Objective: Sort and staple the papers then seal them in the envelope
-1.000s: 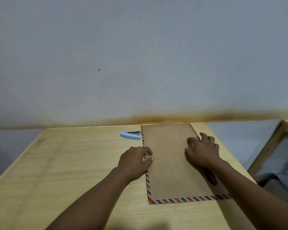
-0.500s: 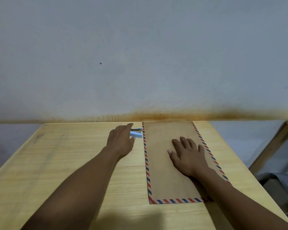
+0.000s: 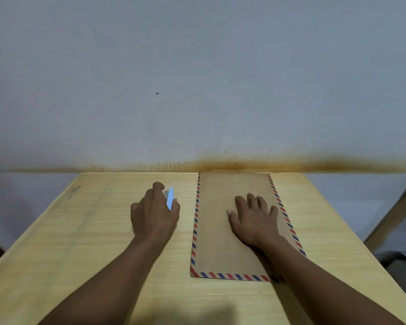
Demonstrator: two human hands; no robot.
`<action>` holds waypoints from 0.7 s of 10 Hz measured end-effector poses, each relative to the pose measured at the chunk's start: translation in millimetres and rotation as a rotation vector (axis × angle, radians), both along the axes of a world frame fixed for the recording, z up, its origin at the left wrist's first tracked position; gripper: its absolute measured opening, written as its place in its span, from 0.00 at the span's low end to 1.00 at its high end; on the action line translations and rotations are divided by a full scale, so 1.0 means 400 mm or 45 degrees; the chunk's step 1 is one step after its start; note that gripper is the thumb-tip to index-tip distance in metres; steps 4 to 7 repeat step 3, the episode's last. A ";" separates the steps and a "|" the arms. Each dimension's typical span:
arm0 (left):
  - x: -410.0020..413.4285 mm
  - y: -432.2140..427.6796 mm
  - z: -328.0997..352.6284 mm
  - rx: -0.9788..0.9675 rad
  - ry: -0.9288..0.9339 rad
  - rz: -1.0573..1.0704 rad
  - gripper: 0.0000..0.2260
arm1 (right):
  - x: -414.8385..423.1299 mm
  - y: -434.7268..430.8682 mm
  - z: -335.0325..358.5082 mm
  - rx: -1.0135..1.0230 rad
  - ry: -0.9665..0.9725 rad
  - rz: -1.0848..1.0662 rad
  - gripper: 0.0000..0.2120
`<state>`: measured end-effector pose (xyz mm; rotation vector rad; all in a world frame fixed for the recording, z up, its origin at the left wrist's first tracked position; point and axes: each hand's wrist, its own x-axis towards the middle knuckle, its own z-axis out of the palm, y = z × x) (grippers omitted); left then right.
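While the brown, stripe-edged envelope (image 3: 216, 242) lay flat on the right half of our wooden worktop (image 3: 80, 231), far end at the back edge, our right grip (image 3: 253, 219) rested on it, fingers straight and spread, our left grip (image 3: 154, 214) curled round the pale blue stapler (image 3: 170, 198) just left of it, stained wall (image 3: 197, 90) behind.

This is looking like a plain indoor desk spot, a simple office or home work corner, though the view is not telling which of the two. A pale wooden table (image 3: 80, 231) is standing pushed against a bare grey-white wall (image 3: 197, 66) that is carrying a rusty brown stain band (image 3: 244, 164) just above the tabletop. Paperwork gear is showing on it, a brown airmail-bordered envelope (image 3: 216, 231) lying flat and a light blue stapler (image 3: 171, 198) near its left side, while another wooden furniture edge (image 3: 394, 212) is showing at the right.
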<state>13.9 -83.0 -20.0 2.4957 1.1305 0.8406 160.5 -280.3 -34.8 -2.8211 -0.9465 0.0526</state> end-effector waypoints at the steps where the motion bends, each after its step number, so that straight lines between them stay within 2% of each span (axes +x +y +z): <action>1: -0.027 -0.019 -0.019 -0.006 0.049 0.029 0.19 | -0.021 0.033 0.001 0.001 0.024 0.033 0.29; 3: -0.054 -0.017 -0.037 0.074 0.255 0.081 0.17 | -0.040 0.077 -0.003 0.027 0.021 0.034 0.31; 7: -0.054 -0.017 -0.037 0.074 0.255 0.081 0.17 | -0.040 0.077 -0.003 0.027 0.021 0.034 0.31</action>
